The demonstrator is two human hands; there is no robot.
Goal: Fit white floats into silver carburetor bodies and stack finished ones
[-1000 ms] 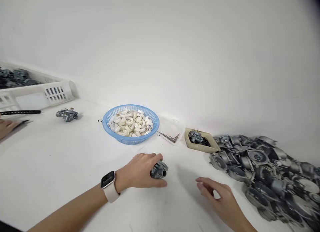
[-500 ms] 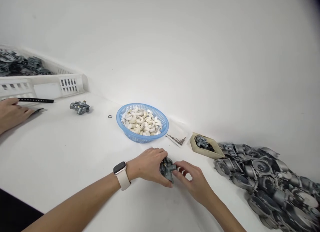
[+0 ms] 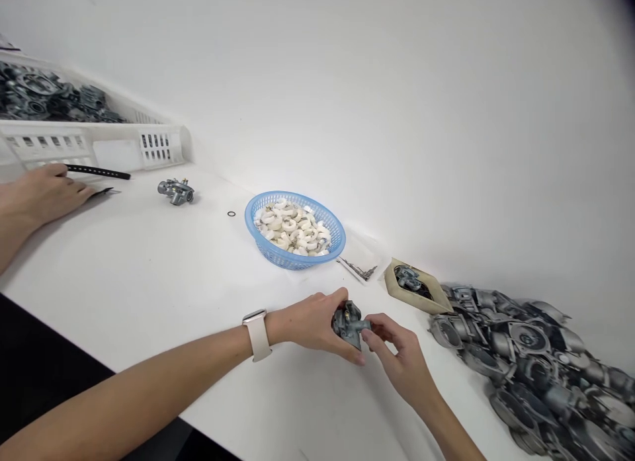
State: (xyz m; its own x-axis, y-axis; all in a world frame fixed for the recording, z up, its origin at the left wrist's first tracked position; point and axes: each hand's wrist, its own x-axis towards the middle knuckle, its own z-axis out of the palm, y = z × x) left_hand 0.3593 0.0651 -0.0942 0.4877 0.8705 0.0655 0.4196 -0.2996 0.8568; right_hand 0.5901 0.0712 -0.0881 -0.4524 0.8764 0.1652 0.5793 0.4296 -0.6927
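A grey metal carburetor (image 3: 348, 322) is held just above the table in my left hand (image 3: 317, 322), its fingers and thumb wrapped round the body. A short tube of it points to the right. At the end of that tube, my right hand (image 3: 397, 352) is closed, thumb and fingertips pinching there. Whether a small part is also between those fingertips is hidden. Close by on the far side stands a blue basket (image 3: 258, 246) of white, C-shaped plastic floats (image 3: 292, 228).
Another carburetor (image 3: 176, 191) and a black ring (image 3: 231, 213) lie left. A co-worker's hand (image 3: 54, 193) rests near a black strap (image 3: 99, 172) and white crate (image 3: 116, 153). Small pins (image 3: 360, 269), a beige tray (image 3: 441, 301) and piled metal bodies (image 3: 526, 362) are right.
The view has shifted, moving the basket and trays within it. My left hand has turned the carburetor slightly, showing more of its upper side. My right hand stays at the tube end.
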